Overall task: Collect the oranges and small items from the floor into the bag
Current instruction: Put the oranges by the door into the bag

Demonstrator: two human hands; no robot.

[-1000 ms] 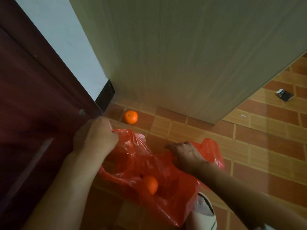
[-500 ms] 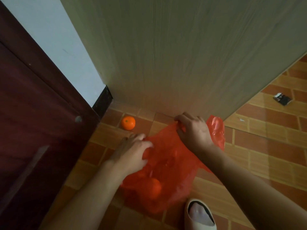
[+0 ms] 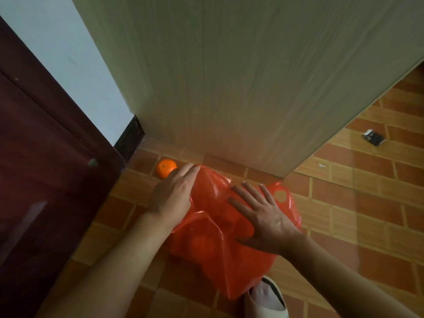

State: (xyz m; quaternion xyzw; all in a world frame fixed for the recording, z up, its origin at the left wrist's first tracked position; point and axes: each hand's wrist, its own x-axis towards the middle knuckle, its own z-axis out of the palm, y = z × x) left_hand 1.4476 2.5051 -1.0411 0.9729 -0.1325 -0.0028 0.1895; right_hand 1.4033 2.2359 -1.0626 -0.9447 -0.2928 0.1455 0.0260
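A red plastic bag (image 3: 231, 260) lies crumpled on the tiled floor below me, and one orange (image 3: 199, 244) shows dimly through its plastic. A second orange (image 3: 163, 168) sits loose on the floor in the corner by the dark door. My left hand (image 3: 174, 194) lies along the bag's left edge with its fingers stretched out, the fingertips right at that loose orange. My right hand (image 3: 263, 216) rests flat on top of the bag, fingers spread, holding nothing. A small dark packet (image 3: 373, 137) lies on the floor far to the right.
A pale wooden cabinet panel (image 3: 241, 76) rises just behind the bag. On the left stands a dark red door (image 3: 41, 180), with a strip of white wall (image 3: 68, 53) beside it. My foot in a light slipper (image 3: 266, 299) is under the bag's lower end.
Both hands let go of the bag's rim and the bag dropped flat. My right hand opened and spread on it. My left hand slid forward to the loose orange.
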